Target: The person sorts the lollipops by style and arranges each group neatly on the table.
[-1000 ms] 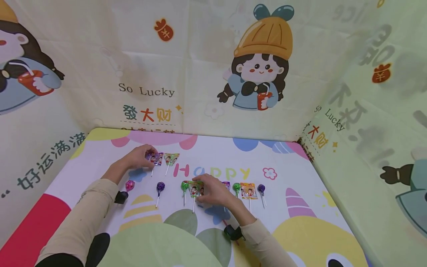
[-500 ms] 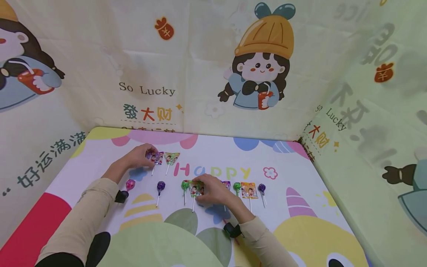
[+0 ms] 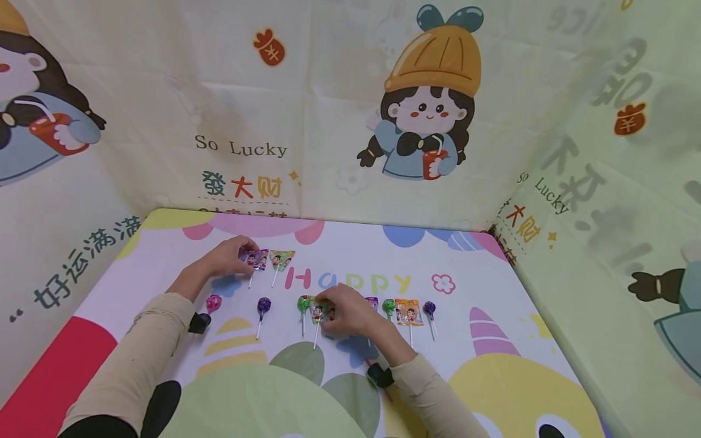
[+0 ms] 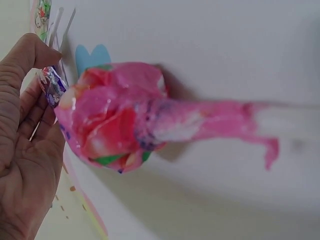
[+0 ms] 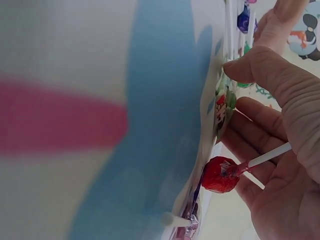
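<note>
Your left hand [image 3: 226,258] pinches the purple packet lollipop [image 3: 260,260], left of the surface's [image 3: 153,261] "Happy" lettering [image 3: 355,281]; your right hand [image 3: 350,311] pinches a green packet lollipop [image 3: 318,313] nearer you. The backdrop [image 3: 334,79] reads "So Lucky".

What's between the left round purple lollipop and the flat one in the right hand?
In the head view, a round green lollipop lies between the purple one and the flat one in the right hand.

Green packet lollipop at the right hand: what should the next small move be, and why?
Perhaps the right hand should lift the green packet lollipop toward the similar lollipop farther back, since its fingers hold it and the two green wrappers look alike.
</note>
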`<state>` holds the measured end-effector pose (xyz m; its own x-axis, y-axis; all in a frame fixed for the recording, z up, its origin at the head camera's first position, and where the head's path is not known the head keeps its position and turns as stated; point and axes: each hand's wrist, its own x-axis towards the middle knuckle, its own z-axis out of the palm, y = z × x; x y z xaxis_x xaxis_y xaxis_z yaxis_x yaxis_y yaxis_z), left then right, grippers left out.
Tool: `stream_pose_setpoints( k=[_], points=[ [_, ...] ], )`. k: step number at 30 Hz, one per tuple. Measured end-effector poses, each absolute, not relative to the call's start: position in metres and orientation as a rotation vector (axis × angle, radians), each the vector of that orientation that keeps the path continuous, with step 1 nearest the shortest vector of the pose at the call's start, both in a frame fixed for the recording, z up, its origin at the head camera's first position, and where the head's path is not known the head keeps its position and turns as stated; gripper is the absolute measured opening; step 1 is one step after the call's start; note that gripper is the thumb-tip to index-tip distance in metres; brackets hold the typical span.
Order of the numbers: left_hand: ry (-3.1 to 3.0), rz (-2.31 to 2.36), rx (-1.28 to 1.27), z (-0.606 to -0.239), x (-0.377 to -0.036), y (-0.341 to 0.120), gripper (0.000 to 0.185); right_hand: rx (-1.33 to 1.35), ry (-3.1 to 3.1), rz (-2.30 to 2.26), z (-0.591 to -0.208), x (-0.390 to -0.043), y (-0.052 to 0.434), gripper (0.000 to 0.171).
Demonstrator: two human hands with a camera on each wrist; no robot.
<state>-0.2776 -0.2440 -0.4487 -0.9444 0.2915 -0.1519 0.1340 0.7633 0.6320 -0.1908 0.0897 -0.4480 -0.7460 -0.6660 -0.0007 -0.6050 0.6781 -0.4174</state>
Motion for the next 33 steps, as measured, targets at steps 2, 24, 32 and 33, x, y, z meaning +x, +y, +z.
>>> stream_pose_setpoints(
  k=[2, 24, 32, 33],
  points=[
    [2.721, 0.942, 0.335, -0.4484, -0.2774, -0.2445, 0.055, -1.066, 2.747, -0.569, -0.448, -0.1909, 0.089, 0.045],
    [2.728, 0.93, 0.344, -0.4518, -0.2793, -0.2461, 0.057, -1.094, 2.759, -0.558, -0.448, -0.194, 0.0889, 0.04],
    [2.728, 0.919, 0.338, -0.4527, -0.281, -0.2467, 0.056, -1.173, 2.738, -0.546, -0.4466, -0.1984, 0.0921, 0.04],
    [2.729, 0.918, 0.337, -0.4529, -0.2812, -0.2469, 0.056, -1.18, 2.735, -0.548, -0.4463, -0.1987, 0.0922, 0.04]
  ],
)
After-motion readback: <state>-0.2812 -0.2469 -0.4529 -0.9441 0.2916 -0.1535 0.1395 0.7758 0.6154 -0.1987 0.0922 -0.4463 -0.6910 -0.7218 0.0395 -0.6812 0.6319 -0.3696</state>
